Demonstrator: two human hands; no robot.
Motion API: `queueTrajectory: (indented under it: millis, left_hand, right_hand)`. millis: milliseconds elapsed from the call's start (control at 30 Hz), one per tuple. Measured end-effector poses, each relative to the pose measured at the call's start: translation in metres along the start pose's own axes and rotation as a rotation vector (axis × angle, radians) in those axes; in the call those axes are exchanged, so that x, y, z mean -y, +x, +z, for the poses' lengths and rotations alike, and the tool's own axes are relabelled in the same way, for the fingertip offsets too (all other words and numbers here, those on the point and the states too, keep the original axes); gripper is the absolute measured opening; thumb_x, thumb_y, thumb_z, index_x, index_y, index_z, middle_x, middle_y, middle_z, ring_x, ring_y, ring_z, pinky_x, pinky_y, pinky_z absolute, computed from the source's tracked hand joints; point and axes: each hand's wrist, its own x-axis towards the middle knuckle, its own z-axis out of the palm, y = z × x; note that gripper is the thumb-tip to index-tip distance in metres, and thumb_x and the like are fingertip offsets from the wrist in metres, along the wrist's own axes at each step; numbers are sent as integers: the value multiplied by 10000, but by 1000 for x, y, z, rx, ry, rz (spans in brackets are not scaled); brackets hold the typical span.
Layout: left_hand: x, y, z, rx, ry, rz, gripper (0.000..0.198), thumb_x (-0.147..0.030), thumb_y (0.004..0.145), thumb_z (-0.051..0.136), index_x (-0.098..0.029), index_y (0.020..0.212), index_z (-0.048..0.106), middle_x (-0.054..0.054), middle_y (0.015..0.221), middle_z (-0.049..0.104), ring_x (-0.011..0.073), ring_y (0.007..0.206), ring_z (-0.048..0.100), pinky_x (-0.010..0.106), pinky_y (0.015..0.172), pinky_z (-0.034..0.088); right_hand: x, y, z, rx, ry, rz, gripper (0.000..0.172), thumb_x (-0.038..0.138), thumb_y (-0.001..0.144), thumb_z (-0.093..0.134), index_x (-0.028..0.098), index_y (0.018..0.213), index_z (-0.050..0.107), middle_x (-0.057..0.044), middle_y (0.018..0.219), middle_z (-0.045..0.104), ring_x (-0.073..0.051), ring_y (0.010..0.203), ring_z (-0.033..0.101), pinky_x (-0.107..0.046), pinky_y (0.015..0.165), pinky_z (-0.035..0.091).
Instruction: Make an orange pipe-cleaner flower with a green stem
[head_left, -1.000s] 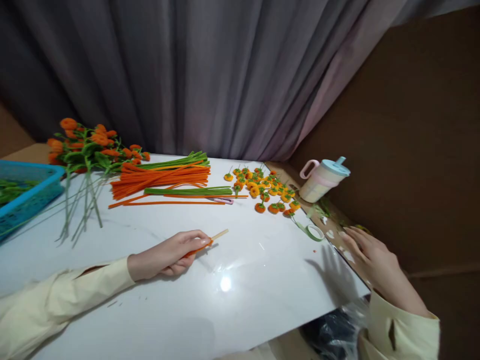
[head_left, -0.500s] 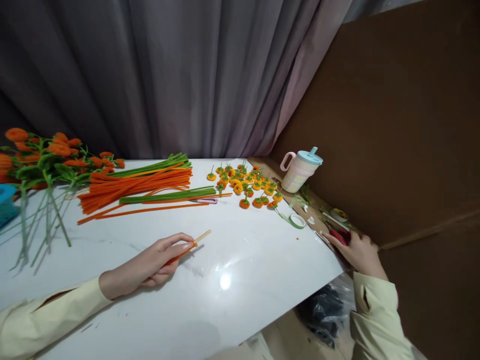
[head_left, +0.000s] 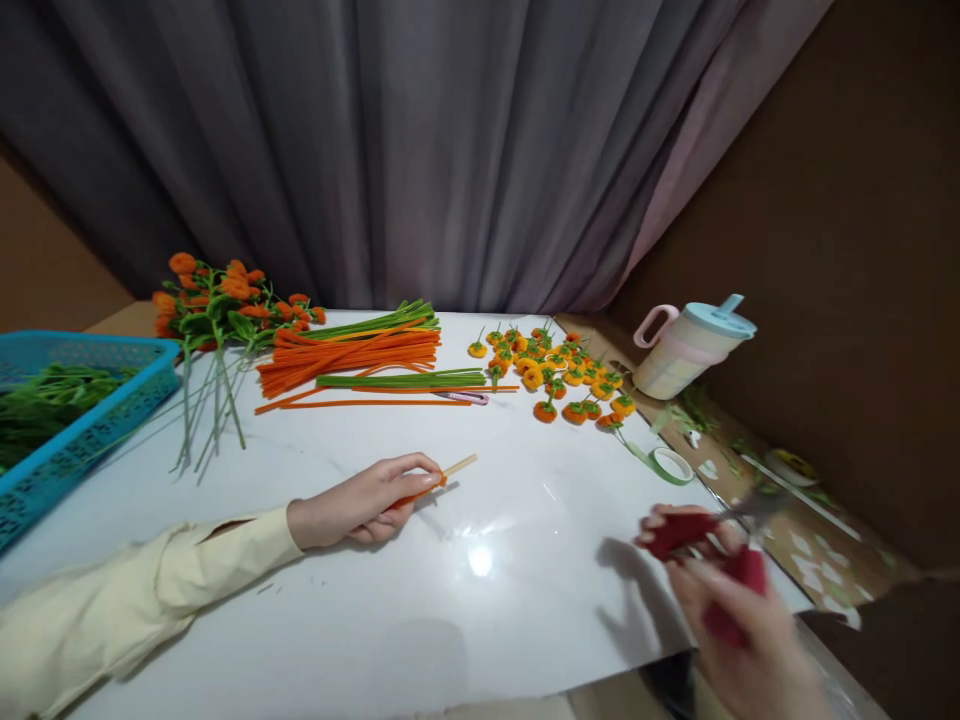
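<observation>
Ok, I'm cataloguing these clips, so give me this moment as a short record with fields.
Left hand: pinching a thin tan stick and orange fuzzy material
Right hand: holding a red-handled metal tool, blurred
Surface: glossy white tabletop
Back centre: straight orange and green fuzzy stems
Right of stems: small round orange and yellow flower heads
Far left: blue perforated plastic basket holding green leaves
Back right: cream cup, blue lid, pink handle
</observation>
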Motion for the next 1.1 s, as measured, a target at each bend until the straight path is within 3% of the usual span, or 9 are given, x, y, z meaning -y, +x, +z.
queueTrajectory:
  millis: [100,167,300,500,1100]
  left_hand:
    - [1,1,-3,23,-26,3,368,-566,803,500,-232,929,414,-131,451,237,18,338,94,122,317,58]
    - [2,2,-5,48,-44,0,354,-555,806,506,-233,923,417,-132,444,237,17,334,88,121,309,53]
    - [1,1,-9,103,-96,-40,326,-530,809,521,-234,904,424,-131,429,241,20,329,56,126,284,25]
    - [1,0,-7,191,-177,-88,314,-508,810,539,-236,922,429,-133,423,226,18,317,31,114,268,11]
    - [1,-1,-6,197,-169,-83,282,-499,823,523,-244,889,422,-127,417,232,22,319,30,118,259,17]
  right_hand:
    - [33,-5,44,126,9,-141,325,360,757,603,213,1030,506,-79,911,629,-244,789,620,-390,675,538]
    - [48,-10,66,186,-23,-273,307,277,725,623,201,1000,511,-83,906,602,-243,810,581,-386,679,513]
    - [57,-17,88,210,-57,-350,229,188,745,565,187,968,513,-76,850,576,-223,758,539,-364,654,480]
    - [54,-16,91,187,-72,-375,202,204,773,549,188,971,512,-75,850,565,-214,747,526,-346,649,468]
    - [57,-16,93,220,-53,-377,207,197,775,557,185,974,504,-72,835,560,-209,737,525,-336,630,471]
